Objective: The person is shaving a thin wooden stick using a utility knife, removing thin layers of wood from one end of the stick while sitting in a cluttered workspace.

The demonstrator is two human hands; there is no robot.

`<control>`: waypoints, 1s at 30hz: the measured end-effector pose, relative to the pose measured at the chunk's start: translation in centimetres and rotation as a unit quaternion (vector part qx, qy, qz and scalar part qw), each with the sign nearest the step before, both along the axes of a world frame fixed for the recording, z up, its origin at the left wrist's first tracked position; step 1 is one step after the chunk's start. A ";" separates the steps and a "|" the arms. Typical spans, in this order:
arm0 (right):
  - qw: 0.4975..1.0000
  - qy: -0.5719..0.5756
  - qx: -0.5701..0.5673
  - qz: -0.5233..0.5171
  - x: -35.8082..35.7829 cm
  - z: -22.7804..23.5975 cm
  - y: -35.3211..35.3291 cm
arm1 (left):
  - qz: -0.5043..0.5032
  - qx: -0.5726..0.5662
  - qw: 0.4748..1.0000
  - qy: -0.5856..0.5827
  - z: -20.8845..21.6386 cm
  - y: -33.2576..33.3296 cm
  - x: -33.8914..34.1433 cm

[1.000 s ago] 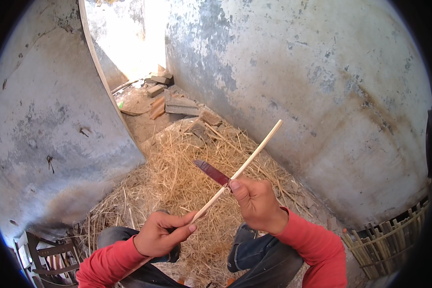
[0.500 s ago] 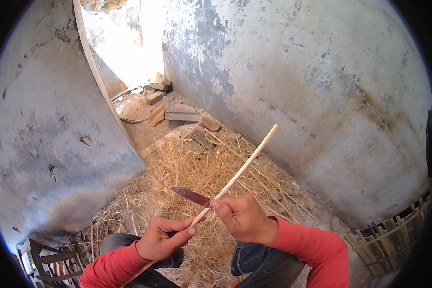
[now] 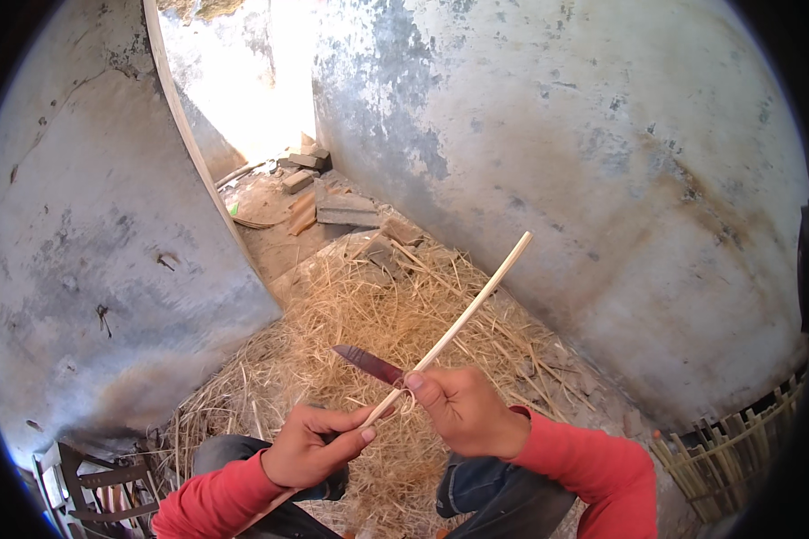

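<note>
Patchy, peeling walls close in on both sides, the left wall (image 3: 90, 269) and the right wall (image 3: 620, 162) drawing toward a bright gap, with bricks (image 3: 297, 181) lying on the ground near it. Straw-coloured shavings (image 3: 333, 296) cover much of the floor before the person, whose dark trousers (image 3: 521, 494) show bent at the knees under red sleeves (image 3: 584, 454). Above the shavings, the pale stick (image 3: 469, 314) slants from low on the left up to the right, held off the ground between the two hands. The left hand (image 3: 310, 445) pinches it between thumb and fingers, its lower end running on past the palm toward the sleeve. Farther up, the right hand (image 3: 463, 409) is closed around the knife (image 3: 368, 363), the handle hidden in the fist; the dark reddish blade crosses the stick and points left, the thumb lying beside the stick. One thin curl (image 3: 408, 404) hangs just by that thumb. A slatted fence (image 3: 733, 458) stands at lower right, a wooden frame (image 3: 112, 481) at lower left.
</note>
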State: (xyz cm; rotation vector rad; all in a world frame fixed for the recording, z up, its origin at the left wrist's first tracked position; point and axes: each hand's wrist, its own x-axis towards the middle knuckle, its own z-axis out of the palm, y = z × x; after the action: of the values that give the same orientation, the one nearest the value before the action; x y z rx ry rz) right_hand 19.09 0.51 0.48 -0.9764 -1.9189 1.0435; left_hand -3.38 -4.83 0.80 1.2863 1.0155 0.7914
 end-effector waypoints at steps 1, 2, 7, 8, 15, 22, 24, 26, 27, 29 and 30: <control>1.000 0.001 0.000 0.001 0.1 0.1 0.1 | 0.001 0.000 1.000 0.001 0.0 0.0 0.1; 1.000 0.017 -0.004 -0.009 0.2 0.1 0.2 | 0.003 0.000 1.000 -0.007 -0.1 0.1 0.2; 0.990 0.086 -0.043 -0.103 2.3 1.0 2.4 | 0.008 -0.044 0.999 -0.027 0.3 0.1 -0.3; 0.989 0.083 -0.014 -0.126 3.1 1.1 3.1 | 0.013 -0.027 0.999 -0.022 0.2 0.1 -0.2; 0.968 -0.009 0.150 -0.200 5.0 0.9 4.3 | 0.012 0.008 1.000 -0.011 -0.4 0.0 -0.5; 0.982 -0.120 0.136 -0.061 2.5 0.6 1.8 | 0.033 0.011 0.999 0.015 -0.6 0.1 0.0; 0.974 -0.118 0.171 -0.094 2.4 0.0 2.2 | 0.047 0.088 0.993 0.057 -1.0 -0.2 -0.2; 0.966 -0.105 0.177 -0.157 3.4 -0.7 3.9 | 0.041 0.112 0.990 0.071 -1.4 -0.6 -0.6; 0.954 -0.093 0.184 -0.219 4.3 -0.6 4.8 | 0.035 0.137 0.987 0.082 -1.4 -0.7 -0.7; 0.946 -0.086 0.145 -0.278 6.3 0.0 6.1 | 0.026 0.144 0.986 0.084 -1.2 -0.7 -0.6; 0.945 -0.087 0.146 -0.278 6.9 0.2 6.2 | 0.017 0.151 0.985 0.085 -1.0 -0.6 -0.5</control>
State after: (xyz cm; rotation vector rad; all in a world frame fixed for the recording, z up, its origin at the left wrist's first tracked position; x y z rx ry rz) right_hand 26.00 6.72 0.67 -1.3582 -1.7090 0.3465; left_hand -3.88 -5.45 -0.25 1.6220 1.0845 0.8976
